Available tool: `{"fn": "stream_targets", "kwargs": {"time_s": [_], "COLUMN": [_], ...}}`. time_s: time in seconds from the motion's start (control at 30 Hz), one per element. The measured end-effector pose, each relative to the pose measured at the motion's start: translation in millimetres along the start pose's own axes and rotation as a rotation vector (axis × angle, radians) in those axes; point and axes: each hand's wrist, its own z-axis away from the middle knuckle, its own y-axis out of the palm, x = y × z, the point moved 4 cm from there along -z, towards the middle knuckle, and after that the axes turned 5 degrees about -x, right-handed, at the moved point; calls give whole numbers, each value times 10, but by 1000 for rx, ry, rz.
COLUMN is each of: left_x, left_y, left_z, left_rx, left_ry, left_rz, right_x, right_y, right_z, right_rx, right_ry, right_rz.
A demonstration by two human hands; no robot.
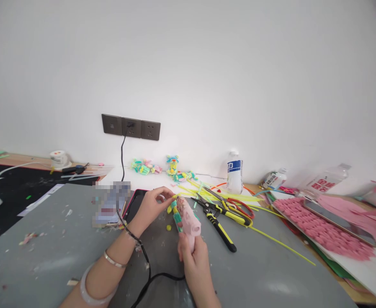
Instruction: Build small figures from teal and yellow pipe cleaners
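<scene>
My right hand is wrapped round the handle of a pale pink hot glue gun, its nozzle pointing away from me. My left hand pinches a small yellow piece, close by the nozzle. Just left of the gun is a green and yellow craft piece, partly hidden by it; what supports it I cannot tell. A small yellow ball lies on the grey mat below my left fingers. The black cord runs under and across my left forearm.
Pliers, scissors and yellow strips lie right of the gun. A phone stands left of my hand. Finished-looking colourful figures and a white bottle line the wall. Pink woven work is at the right.
</scene>
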Motion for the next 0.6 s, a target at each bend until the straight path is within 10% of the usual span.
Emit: {"fn": "stream_targets", "kwargs": {"time_s": [0.6], "left_x": [123], "left_y": [-17], "left_z": [-24], "left_rx": [-72], "left_ry": [-126], "left_rz": [90], "right_x": [304], "right_y": [-6], "right_z": [-45], "right_rx": [-46], "right_ry": [8], "right_rz": [-417]}}
